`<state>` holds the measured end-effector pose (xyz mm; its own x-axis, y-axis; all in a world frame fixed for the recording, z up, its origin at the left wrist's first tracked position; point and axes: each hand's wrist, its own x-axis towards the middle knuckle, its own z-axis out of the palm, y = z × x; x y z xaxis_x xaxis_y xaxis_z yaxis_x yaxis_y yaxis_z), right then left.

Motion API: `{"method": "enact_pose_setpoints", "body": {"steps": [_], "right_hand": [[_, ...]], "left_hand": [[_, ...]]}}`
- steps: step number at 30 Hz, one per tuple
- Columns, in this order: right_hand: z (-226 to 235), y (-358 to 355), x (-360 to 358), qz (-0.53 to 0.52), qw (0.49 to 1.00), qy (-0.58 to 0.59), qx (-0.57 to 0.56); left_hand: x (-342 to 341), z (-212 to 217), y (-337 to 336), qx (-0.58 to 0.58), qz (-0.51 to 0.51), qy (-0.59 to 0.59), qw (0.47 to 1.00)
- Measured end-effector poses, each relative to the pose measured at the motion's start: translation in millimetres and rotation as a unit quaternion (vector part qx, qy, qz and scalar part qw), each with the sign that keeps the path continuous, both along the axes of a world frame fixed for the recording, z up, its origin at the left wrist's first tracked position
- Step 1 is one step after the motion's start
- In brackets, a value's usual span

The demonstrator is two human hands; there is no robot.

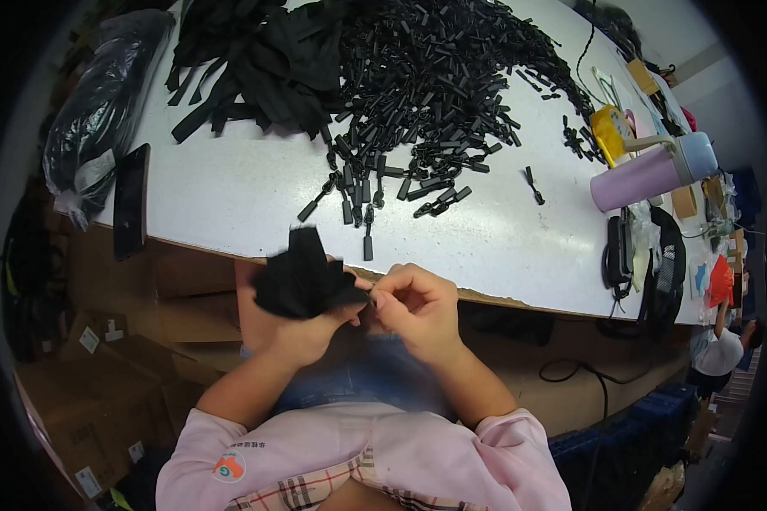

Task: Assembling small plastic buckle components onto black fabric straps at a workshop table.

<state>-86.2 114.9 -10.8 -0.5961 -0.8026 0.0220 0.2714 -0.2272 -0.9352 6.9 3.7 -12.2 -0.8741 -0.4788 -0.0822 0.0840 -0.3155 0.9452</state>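
Just off the near edge of the white counter (230, 196), the left hand (315, 319) is closed around a limp bundle of black fabric strips (302, 277), while the right hand (413, 307) pinches a small black part at the bundle's end, too small to identify. The strips look light and floppy, best gripped bunched near the end. A heap of black plastic zipper pulls (435, 85) lies farther back.

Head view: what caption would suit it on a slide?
Left hand grips black fabric strips; right hand pinches their end.
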Motion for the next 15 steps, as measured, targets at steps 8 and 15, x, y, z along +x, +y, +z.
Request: {"method": "enact_pose_setpoints", "body": {"steps": [8,15], "right_hand": [[6,-1,-24,-0.059,0.927,0.330,0.166],[8,-9,-67,-0.221,0.660,0.632,0.342]], "left_hand": [[-1,-4,-3,0.066,-0.037,0.022,0.997],[-4,4,-7,0.167,-0.027,-0.042,0.985]]}}
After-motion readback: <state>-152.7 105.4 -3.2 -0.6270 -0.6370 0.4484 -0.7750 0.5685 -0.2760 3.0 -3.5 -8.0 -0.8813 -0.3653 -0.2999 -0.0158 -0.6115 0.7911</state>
